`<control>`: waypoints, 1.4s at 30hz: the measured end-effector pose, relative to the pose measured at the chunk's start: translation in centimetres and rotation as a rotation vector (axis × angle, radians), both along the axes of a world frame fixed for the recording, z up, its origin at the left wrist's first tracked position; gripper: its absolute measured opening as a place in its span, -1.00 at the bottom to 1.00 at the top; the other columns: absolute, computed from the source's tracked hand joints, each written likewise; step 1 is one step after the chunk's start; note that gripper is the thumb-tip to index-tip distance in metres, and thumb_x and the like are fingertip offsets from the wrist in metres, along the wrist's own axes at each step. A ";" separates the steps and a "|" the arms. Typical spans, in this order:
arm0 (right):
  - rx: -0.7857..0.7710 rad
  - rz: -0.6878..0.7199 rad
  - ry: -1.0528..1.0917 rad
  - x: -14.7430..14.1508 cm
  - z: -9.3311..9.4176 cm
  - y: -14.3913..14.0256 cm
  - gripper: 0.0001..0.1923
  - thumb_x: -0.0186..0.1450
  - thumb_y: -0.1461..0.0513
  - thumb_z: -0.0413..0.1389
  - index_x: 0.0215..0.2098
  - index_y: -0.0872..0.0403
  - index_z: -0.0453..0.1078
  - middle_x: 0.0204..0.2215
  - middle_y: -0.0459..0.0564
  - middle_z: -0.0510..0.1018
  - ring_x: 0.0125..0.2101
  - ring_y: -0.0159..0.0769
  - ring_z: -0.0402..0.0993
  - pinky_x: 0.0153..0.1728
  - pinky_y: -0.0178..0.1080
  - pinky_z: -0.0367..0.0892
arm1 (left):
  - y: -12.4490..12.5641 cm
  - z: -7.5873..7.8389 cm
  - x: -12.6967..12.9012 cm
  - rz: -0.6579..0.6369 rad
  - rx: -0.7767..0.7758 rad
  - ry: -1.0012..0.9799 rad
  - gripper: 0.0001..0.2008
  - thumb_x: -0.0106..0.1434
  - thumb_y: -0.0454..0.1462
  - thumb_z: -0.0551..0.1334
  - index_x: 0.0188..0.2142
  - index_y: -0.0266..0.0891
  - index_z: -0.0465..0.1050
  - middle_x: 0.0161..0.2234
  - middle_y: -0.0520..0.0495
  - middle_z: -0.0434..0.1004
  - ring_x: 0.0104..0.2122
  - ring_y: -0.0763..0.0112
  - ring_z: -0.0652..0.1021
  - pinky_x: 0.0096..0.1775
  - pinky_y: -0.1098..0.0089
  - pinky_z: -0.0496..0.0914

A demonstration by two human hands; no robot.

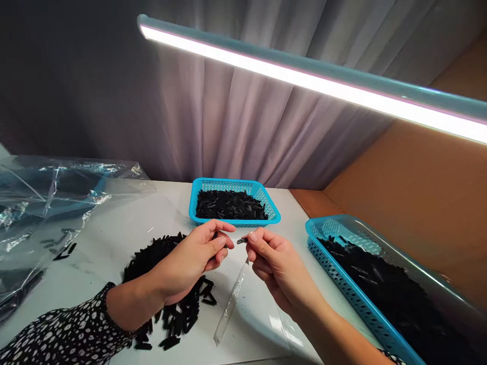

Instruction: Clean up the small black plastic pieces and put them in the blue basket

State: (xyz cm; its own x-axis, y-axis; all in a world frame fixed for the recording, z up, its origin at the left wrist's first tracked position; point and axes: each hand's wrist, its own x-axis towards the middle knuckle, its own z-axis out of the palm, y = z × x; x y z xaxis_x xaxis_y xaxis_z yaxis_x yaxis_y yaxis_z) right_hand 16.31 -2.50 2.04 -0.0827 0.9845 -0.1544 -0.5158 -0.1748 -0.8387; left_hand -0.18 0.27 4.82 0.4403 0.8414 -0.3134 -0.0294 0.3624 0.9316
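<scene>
Small black part (242,240) pinched between both hands' fingertips (251,237) above the table (114,233)

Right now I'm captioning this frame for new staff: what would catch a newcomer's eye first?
The glowing light bar slanting across the top. Below it, at centre, the left hand and right hand meet, pinching a small black part over the white table. A loose pile of black parts lies under the left hand, with blue baskets of them behind and at right.

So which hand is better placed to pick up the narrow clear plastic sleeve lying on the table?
Probably right. The right hand hangs directly above the narrow clear plastic sleeve; the left hand sits over the loose pile of small black plastic pieces.
</scene>
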 end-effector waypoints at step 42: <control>0.008 -0.029 -0.002 -0.4 0.1 -0.5 -0.64 0.05 0.06 0.42 -0.40 0.14 0.48 -0.68 -0.23 0.36 -0.72 -0.64 -0.16 -0.68 -0.39 -0.23 | -0.5 0.3 0.1 -0.092 0.397 0.122 -0.93 0.27 -0.27 0.20 -0.33 -0.19 0.32 -0.46 0.11 0.41 -0.48 0.52 0.33 -0.41 0.39 0.17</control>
State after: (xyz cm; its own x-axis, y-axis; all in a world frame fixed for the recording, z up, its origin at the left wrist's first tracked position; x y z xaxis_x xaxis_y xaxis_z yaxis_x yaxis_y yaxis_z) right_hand 15.86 -3.05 2.16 -0.0536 0.9877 -0.1470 -0.5189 -0.1533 -0.8410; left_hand -0.09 -0.18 5.09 0.4991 0.8661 -0.0274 0.1056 -0.0295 0.9940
